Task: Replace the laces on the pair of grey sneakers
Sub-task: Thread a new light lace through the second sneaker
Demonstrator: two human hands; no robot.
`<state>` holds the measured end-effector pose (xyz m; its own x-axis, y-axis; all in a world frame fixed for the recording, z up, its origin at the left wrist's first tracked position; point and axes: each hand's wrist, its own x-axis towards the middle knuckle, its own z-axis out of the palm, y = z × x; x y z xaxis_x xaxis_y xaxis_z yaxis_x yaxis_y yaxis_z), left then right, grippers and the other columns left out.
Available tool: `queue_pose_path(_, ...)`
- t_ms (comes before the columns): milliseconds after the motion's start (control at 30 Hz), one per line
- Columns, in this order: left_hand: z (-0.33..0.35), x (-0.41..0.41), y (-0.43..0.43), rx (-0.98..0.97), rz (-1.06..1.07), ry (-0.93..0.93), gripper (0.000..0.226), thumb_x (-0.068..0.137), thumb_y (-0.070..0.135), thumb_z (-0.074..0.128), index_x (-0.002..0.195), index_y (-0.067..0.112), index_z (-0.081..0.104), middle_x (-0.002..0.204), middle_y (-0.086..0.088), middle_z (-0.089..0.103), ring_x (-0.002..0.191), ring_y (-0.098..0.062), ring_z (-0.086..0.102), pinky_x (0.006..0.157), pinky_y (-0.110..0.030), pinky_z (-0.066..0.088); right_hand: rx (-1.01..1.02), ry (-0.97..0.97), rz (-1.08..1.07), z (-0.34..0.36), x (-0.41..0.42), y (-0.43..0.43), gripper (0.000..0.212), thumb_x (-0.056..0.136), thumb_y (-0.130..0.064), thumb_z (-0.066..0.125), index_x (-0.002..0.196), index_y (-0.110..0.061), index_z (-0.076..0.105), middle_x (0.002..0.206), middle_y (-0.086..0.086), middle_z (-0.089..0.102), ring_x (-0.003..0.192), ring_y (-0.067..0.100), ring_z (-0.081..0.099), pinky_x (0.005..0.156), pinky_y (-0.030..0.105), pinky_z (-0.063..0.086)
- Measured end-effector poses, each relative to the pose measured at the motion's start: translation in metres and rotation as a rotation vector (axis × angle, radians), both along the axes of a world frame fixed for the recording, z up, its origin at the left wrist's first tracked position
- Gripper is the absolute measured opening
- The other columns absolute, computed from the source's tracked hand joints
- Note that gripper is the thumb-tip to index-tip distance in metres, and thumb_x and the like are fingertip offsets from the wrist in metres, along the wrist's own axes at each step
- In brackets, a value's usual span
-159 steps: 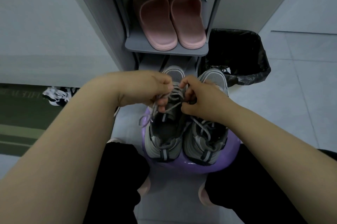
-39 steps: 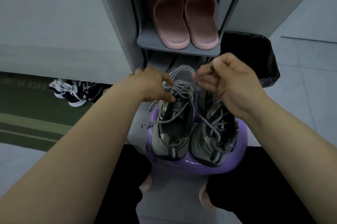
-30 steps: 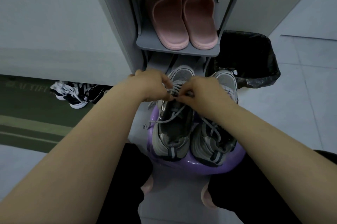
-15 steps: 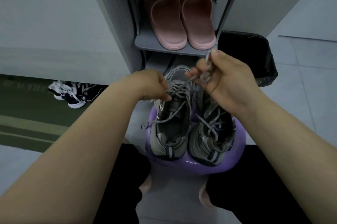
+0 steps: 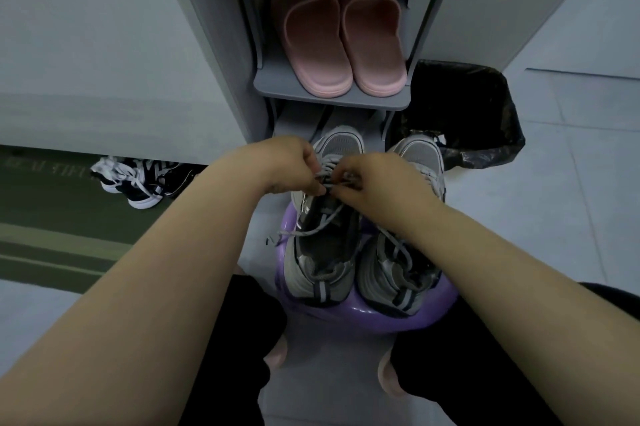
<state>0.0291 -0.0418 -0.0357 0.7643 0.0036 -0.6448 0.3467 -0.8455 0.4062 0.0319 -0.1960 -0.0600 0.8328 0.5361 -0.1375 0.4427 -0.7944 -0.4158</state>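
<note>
Grey lace point(image 5: 306, 233) is running between my fingertips: my left hand point(image 5: 291, 165) and my right hand point(image 5: 374, 179) are meeting knuckle to knuckle, each one curling its fingers and pinching the lace over the crossings near the toe of one grey sneaker point(image 5: 322, 283). That sneaker is lying directly beneath my left hand, toe pointing away from me and heel toward my lap. One loose strand is trailing back from my fingers across the open tongue and hanging off the side below my left wrist. The second sneaker point(image 5: 394, 287) is standing just beside it, passing under my right wrist, its own grey laces lying slack across the tongue. Both shoes are sitting on a glossy purple stool point(image 5: 422, 320) between my knees, which are showing in black trousers. Beyond my knuckles a grey shoe rack point(image 5: 277, 84) is rising, and a pair of pink slippers point(image 5: 339, 44) is resting on its shelf, toes toward me. Past my right hand a bin lined with a black bag point(image 5: 467, 106) is standing on the pale tiled floor. Out beyond my left forearm, black-and-white trainers point(image 5: 138, 183) are lying on a green mat point(image 5: 52, 238).
</note>
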Motion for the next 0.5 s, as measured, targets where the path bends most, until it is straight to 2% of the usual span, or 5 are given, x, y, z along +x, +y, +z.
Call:
queue_pose_path(167,-0.002,0.0,-0.002,-0.212,0.204,0.147,0.017,0.087,0.006,0.061,0.081,0.016,0.049,0.082,-0.007,0.059,0.067,-0.016,0.061,0.067,-0.029,0.054,0.028,-0.018,-0.031,0.01,0.008,-0.005,0.015,0.086,-0.028,0.059,0.094,-0.021,0.07,0.098,0.009,0.069,0.096,0.031,0.061,0.079,0.037,0.05)
queue_pose_path(267,-0.002,0.0,-0.003,-0.229,0.243,0.151,0.016,0.088,0.002,0.058,0.081,0.014,0.05,0.081,-0.009,0.058,0.063,-0.018,0.061,0.06,-0.028,0.057,0.125,-0.022,-0.099,0.024,0.02,-0.028,0.013,0.084,-0.027,0.065,0.086,-0.015,0.07,0.091,0.008,0.071,0.092,0.027,0.064,0.081,0.037,0.05)
queue_pose_path(333,-0.001,0.0,-0.005,-0.219,0.23,0.127,0.015,0.088,0.003,0.058,0.08,0.013,0.051,0.08,-0.009,0.057,0.061,-0.019,0.061,0.064,-0.031,0.058,0.117,0.073,-0.066,0.025,0.02,-0.038,0.014,0.082,-0.025,0.067,0.085,-0.012,0.071,0.088,0.009,0.071,0.088,0.026,0.065,0.081,0.037,0.05)
queue_pose_path(400,0.0,-0.002,-0.007,-0.158,0.153,0.106,0.004,0.089,0.006,0.058,0.088,0.008,0.055,0.086,-0.013,0.062,0.07,-0.026,0.064,0.077,-0.039,0.057,0.088,0.173,-0.018,0.024,0.016,-0.042,0.016,0.084,-0.025,0.064,0.085,-0.01,0.068,0.086,0.012,0.068,0.084,0.027,0.063,0.079,0.036,0.049)
queue_pose_path(500,0.0,-0.006,-0.013,0.033,-0.065,-0.081,0.025,0.085,0.015,0.061,0.107,0.011,0.05,0.106,-0.012,0.06,0.093,-0.028,0.059,0.084,-0.034,0.05,0.126,0.264,-0.02,0.032,0.018,-0.056,0.026,0.095,-0.019,0.047,0.103,0.0,0.061,0.098,0.02,0.063,0.093,0.03,0.058,0.078,0.03,0.04)
